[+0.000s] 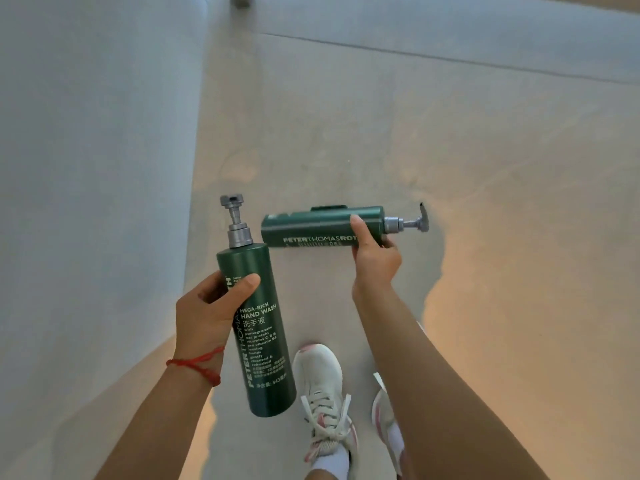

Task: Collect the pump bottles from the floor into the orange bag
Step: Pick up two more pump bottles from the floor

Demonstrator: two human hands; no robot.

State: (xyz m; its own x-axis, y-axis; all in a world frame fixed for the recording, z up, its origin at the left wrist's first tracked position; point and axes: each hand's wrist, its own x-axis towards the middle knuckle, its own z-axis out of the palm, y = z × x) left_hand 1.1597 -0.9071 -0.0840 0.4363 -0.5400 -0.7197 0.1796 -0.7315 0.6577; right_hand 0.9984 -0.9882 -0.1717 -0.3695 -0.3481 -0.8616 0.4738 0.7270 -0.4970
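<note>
My left hand point(211, 306) grips a dark green pump bottle point(263, 341) with white lettering, held nearly upright, its grey pump pointing up. My right hand point(375, 258) holds a second green pump bottle point(311, 226) lying sideways above the floor, grey pump pointing right. The two bottles are close but apart. A red string is tied around my left wrist. No orange bag is in view.
A pale concrete floor point(450, 140) stretches ahead, with a seam line across the far part. A light grey wall point(90, 133) runs along the left. My white and pink sneakers point(325, 403) stand below the bottles.
</note>
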